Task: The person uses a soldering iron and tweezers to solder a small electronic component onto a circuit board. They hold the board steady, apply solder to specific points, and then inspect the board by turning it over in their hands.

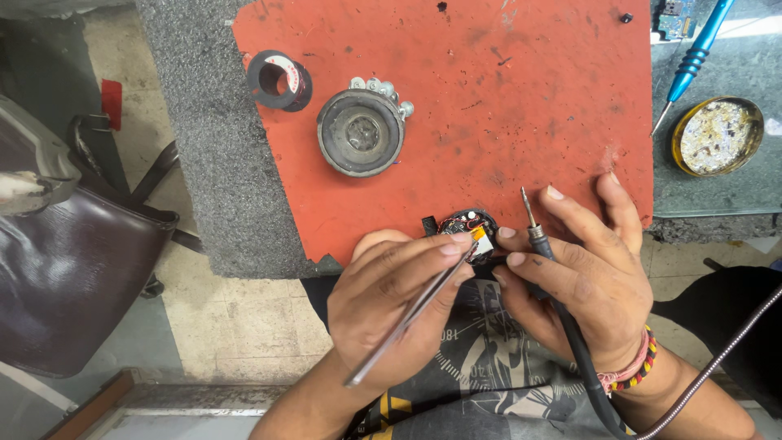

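Surface: a worn red mat [505, 106], scuffed and speckled, lies over a grey felt-like sheet [204, 147]; a dark glass-topped surface [733, 191] shows beside the mat's far edge.
Small round device [466, 226]: at the mat's near edge, open, wires and a board showing.
Left hand [391, 301]: grip closed on metal tweezers [411, 314], tips at the device.
Right hand [586, 273]: grip wrapped round a soldering iron [533, 228], tip pointing away just beside the device.
On the mat: a solder spool [279, 80] and a round speaker [361, 132], well beyond the device.
Off the mat: a blue tool [692, 61] and round tin [717, 136].
Room: tiled floor [236, 318], brown chair seat [73, 277].
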Demonstrator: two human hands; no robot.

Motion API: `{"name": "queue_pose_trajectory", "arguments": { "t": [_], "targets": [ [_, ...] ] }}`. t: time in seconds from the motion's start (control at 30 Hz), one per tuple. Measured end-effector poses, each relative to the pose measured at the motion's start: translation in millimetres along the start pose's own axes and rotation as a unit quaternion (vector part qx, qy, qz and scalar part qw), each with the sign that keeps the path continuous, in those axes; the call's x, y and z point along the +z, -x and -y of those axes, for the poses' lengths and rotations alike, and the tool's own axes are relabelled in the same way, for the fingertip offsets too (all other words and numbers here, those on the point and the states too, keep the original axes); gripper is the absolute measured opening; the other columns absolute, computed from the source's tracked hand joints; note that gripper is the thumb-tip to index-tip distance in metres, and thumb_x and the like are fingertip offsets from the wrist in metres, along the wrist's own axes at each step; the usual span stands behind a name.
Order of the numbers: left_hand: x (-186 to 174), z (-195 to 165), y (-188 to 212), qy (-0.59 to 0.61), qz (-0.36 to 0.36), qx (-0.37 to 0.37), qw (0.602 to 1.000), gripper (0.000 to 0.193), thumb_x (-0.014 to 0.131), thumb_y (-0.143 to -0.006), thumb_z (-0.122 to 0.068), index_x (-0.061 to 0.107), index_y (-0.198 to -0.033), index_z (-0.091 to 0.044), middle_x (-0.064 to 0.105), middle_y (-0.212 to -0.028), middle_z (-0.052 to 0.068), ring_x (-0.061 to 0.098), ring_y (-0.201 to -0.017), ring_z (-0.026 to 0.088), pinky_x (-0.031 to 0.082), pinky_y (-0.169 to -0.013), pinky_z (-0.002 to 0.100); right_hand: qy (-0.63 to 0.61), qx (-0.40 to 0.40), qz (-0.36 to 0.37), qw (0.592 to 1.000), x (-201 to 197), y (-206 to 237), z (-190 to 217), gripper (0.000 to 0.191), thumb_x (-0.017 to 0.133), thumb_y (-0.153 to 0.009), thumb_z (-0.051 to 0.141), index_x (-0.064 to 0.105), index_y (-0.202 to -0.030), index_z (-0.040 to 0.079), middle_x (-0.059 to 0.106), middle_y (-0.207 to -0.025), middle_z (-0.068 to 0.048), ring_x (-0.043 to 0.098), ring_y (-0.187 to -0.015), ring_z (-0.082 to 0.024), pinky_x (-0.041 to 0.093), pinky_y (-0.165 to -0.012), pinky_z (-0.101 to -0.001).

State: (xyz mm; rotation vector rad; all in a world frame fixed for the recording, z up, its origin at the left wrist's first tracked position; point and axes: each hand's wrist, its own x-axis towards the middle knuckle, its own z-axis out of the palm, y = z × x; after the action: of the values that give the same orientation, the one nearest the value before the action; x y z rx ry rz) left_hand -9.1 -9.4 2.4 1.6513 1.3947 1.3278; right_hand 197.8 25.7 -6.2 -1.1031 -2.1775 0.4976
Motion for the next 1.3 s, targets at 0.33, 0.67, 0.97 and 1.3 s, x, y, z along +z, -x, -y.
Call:
{"name": "queue_pose_trajectory", "arguments": {
  "t": [0.33, 0.67, 0.97, 1.3],
  "targets": [
    [-12.1, 3.2, 14.4, 0.213, -0.03, -0.117, 0.97, 0.024, 0.07, -0.102, 0.008, 0.062, -0.125, 0.003, 0.069, -0.118, 0.016, 0.069, -0.102, 0.019, 0.057, -0.09, 0.028, 0.006, 0.002, -0.003, 1.0, 1.2, -0.2, 0.0, 0.032, 0.085, -0.082, 0.004, 0.062, -0.103, 0.012, 0.076, -0.106, -0.004, 0.064, -0.128, -0.032, 0.031, -0.124, -0.0575],
    [-20.9, 3.8, 17.7, 0.192, 0.028, -0.156, 0.969, 0.007, 0.05, -0.104, -0.001, 0.051, -0.111, -0.003, 0.061, -0.106, 0.014, 0.058, -0.091, 0.016, 0.052, -0.088, 0.029, -0.001, -0.012, -0.011, 1.0, 2.1, -0.6, -3.0, 0.034, 0.085, -0.081, 0.003, 0.062, -0.105, 0.012, 0.076, -0.105, -0.004, 0.064, -0.126, -0.033, 0.032, -0.123, -0.0589],
    [-26.2, -3.1, -17.5, -0.086, 0.141, 0.027, 0.986, 0.03, 0.071, -0.084, 0.0, 0.047, -0.101, -0.005, 0.059, -0.145, 0.015, 0.059, -0.126, 0.033, 0.043, -0.11, 0.049, -0.026, -0.007, -0.017, 0.999, 0.2, 1.4, -5.2, 0.035, 0.085, -0.08, 0.0, 0.062, -0.104, 0.011, 0.073, -0.093, -0.004, 0.066, -0.122, -0.033, 0.034, -0.124, -0.0601],
    [-28.6, -2.4, -31.3, -0.113, 0.182, 0.02, 0.977, 0.035, 0.074, -0.081, 0.004, 0.063, -0.113, -0.003, 0.068, -0.133, 0.003, 0.062, -0.125, 0.03, 0.044, -0.106, 0.046, -0.063, 0.03, -0.051, 0.996, -0.6, -1.5, -0.4, 0.032, 0.084, -0.078, -0.002, 0.062, -0.098, 0.008, 0.07, -0.084, -0.008, 0.07, -0.111, -0.033, 0.037, -0.121, -0.0603]
  ]
}}
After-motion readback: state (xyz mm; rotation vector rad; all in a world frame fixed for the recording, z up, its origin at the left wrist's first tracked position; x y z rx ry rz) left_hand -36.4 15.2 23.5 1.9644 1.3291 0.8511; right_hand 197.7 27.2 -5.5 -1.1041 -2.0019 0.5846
